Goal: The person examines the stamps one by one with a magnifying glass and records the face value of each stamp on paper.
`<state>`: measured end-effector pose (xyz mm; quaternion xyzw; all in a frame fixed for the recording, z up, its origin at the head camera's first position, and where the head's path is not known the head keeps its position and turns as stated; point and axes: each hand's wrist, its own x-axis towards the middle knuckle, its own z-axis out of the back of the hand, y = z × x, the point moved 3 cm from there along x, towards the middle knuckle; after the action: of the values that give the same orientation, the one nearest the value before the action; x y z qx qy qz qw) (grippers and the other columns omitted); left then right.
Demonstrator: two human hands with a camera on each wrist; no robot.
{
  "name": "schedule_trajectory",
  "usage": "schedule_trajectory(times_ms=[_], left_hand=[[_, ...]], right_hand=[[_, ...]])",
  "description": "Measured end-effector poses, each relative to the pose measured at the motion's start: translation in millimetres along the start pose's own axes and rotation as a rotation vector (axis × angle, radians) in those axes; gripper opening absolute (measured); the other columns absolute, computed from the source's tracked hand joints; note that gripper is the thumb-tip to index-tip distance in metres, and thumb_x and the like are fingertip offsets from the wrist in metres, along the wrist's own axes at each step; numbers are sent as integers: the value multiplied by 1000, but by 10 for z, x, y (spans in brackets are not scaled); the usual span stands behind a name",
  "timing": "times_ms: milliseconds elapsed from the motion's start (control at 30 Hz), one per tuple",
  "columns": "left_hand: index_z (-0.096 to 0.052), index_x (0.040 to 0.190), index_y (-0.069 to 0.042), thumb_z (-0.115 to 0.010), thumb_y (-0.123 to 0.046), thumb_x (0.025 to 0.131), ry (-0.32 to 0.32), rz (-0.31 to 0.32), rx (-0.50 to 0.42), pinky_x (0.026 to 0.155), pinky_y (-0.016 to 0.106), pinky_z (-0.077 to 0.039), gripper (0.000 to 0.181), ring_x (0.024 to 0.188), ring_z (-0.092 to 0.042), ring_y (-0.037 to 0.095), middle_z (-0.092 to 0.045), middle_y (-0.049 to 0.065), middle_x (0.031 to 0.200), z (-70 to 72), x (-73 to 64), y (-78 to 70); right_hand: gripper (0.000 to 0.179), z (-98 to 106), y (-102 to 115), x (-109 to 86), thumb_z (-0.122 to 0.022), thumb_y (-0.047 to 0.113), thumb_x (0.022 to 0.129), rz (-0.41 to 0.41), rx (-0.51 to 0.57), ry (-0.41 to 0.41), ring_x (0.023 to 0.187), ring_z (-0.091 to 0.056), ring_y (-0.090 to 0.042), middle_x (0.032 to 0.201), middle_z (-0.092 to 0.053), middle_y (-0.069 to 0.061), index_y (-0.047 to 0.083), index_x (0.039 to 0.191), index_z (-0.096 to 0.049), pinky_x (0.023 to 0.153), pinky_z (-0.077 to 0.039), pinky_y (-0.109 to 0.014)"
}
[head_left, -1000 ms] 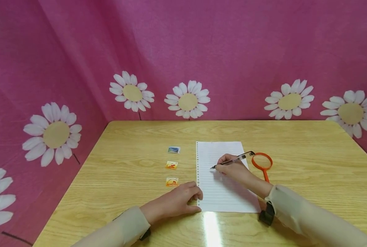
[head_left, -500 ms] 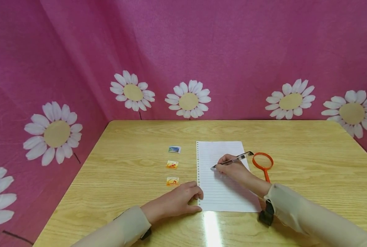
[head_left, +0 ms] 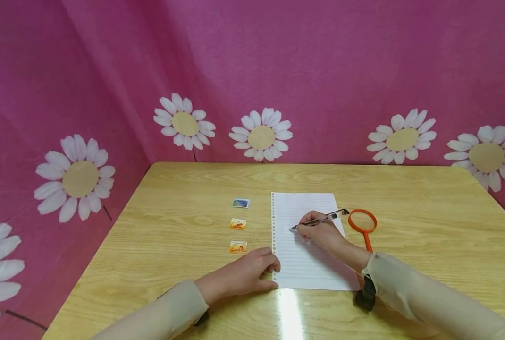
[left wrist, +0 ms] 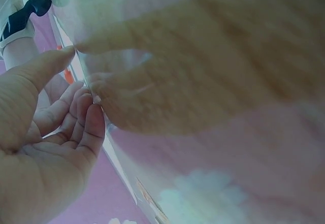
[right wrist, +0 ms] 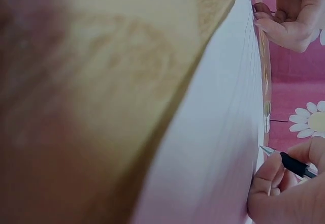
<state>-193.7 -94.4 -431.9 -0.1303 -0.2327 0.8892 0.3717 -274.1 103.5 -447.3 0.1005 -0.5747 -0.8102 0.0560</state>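
Observation:
A sheet of lined loose-leaf paper (head_left: 297, 269) lies on the table, its punched holes along the left side. My right hand (head_left: 324, 235) pinches a clear-barrelled pen (head_left: 334, 215) with a black cap end, its tip at the left middle of the page. In the right wrist view the pen's metal tip (right wrist: 267, 149) meets the paper; no writing can be made out. My left hand (head_left: 249, 272) rests at the sheet's lower left edge, fingers loosely bent and fingertips touching it. The left wrist view shows nothing held between thumb and fingers.
Three small stamp-like pictures form a column left of the sheet: a blue one (head_left: 241, 203), a yellow-red one (head_left: 238, 224) and another yellow-orange one (head_left: 238, 247). An orange magnifying glass (head_left: 367, 241) lies right of the paper. A pink flowered cloth (head_left: 320, 71) hangs behind the wooden table (head_left: 172, 226).
The head view has shifted very slightly. The pen tip stays at nearly the same spot on the page, and my left hand keeps its place.

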Motion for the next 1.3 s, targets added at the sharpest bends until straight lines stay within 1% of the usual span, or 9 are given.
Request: schedule_trajectory(times_ms=[233, 367, 700, 900, 1133, 1300], left_hand=[[-64, 105, -8, -73, -23, 89, 16, 18, 47, 74, 13, -40, 23, 80, -42, 3, -53, -2, 94, 3, 1, -19], [-64, 106, -9, -72, -24, 89, 23, 25, 58, 75, 13, -40, 24, 81, -42, 3, -53, -2, 96, 0, -2, -22], [-64, 104, -8, -73, -24, 88, 2, 12, 77, 73, 13, -40, 24, 80, -41, 2, -53, -2, 93, -7, 2, -29], [-64, 104, -9, -73, -24, 88, 10, 21, 71, 73, 13, -40, 24, 80, -41, 3, -53, -2, 94, -18, 7, -24], [-64, 103, -8, -73, -23, 88, -2, 14, 63, 75, 13, -41, 22, 80, -41, 2, -54, -2, 96, -24, -1, -20], [-64, 103, -8, -73, -23, 88, -2, 12, 64, 75, 14, -41, 23, 80, -42, 2, -54, -2, 96, -24, -4, -20]], right_hand=[[9, 17, -21, 3, -64, 3, 82, 9, 0, 7, 60, -55, -7, 65, -56, 7, -1, 87, -58, 58, -45, -21], [9, 20, -19, -3, -64, 3, 83, 7, -1, 17, 61, -55, -7, 67, -57, 8, -1, 87, -58, 59, -46, -21], [12, 22, -23, 3, -65, 4, 81, 10, -17, 38, 61, -55, -7, 66, -56, 8, -2, 88, -57, 60, -44, -21], [8, 35, -32, -10, -64, 5, 81, -14, -9, 12, 62, -55, -7, 65, -57, 8, 2, 86, -58, 59, -44, -21], [11, 18, -48, -20, -62, 4, 81, 21, 14, 37, 61, -55, -7, 65, -56, 6, 0, 88, -56, 58, -45, -22], [7, 3, -58, -15, -60, 6, 80, 45, 11, 50, 61, -55, -8, 65, -56, 7, 3, 84, -56, 58, -45, -22]])
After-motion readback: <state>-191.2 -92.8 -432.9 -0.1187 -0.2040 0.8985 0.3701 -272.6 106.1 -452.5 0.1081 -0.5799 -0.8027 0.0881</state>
